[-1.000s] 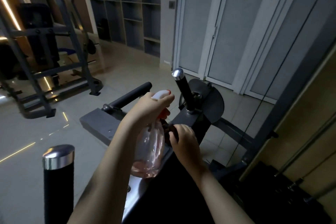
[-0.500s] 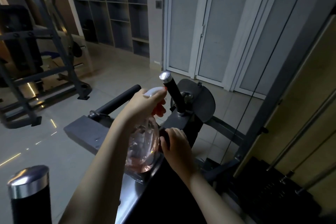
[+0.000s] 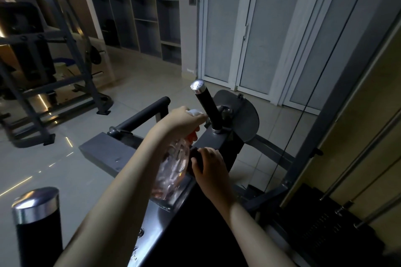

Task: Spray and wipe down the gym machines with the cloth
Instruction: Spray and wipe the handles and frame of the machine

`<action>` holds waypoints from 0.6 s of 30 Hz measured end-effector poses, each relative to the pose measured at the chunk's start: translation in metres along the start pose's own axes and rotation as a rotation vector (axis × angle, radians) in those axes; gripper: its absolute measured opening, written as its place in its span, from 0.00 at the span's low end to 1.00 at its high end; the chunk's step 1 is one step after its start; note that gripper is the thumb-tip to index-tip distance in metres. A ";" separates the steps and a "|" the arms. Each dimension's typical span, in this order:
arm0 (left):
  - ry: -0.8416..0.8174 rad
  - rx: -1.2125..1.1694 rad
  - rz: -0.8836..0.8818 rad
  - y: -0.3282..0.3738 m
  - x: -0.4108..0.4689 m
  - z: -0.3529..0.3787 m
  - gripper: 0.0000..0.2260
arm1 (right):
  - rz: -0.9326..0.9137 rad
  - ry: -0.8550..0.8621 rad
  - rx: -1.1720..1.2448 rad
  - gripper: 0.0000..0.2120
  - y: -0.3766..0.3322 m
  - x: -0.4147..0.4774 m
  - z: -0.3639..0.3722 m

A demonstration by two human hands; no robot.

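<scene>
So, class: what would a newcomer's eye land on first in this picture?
Dead centre, the left hand has its grip round a clear pinkish spray bottle, while the right hand holds a dark cloth against the grey machine frame beside it. Just behind stands a black handle with a chrome cap, and a second handle rises at lower left.

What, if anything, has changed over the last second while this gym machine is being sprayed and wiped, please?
The left hand has eased the spray bottle slightly towards the upright black handle. Nothing was taken hold of or let go. The right hand stays gripping the dark cloth on the machine frame, about where it was.
</scene>
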State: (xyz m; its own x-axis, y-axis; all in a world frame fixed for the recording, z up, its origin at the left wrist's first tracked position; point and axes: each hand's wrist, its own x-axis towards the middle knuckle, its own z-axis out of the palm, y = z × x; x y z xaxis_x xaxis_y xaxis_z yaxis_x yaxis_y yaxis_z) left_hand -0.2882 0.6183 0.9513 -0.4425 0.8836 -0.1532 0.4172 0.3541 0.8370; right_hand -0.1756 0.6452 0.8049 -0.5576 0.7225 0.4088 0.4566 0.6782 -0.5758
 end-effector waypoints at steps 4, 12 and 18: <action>0.093 0.060 -0.016 -0.006 -0.008 0.003 0.16 | -0.003 0.011 0.005 0.17 0.002 0.000 0.002; 0.100 0.045 0.066 -0.012 -0.026 -0.001 0.14 | -0.043 0.055 0.051 0.16 0.003 -0.003 0.001; 0.163 -0.030 0.128 -0.024 -0.038 -0.005 0.15 | -0.117 0.203 -0.047 0.13 0.002 -0.004 0.008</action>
State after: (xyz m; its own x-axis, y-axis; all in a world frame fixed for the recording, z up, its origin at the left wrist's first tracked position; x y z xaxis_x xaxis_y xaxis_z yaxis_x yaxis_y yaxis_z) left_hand -0.2853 0.5752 0.9395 -0.5107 0.8588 0.0403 0.4558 0.2307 0.8597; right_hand -0.1783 0.6424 0.7968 -0.4598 0.6474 0.6078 0.4311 0.7611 -0.4846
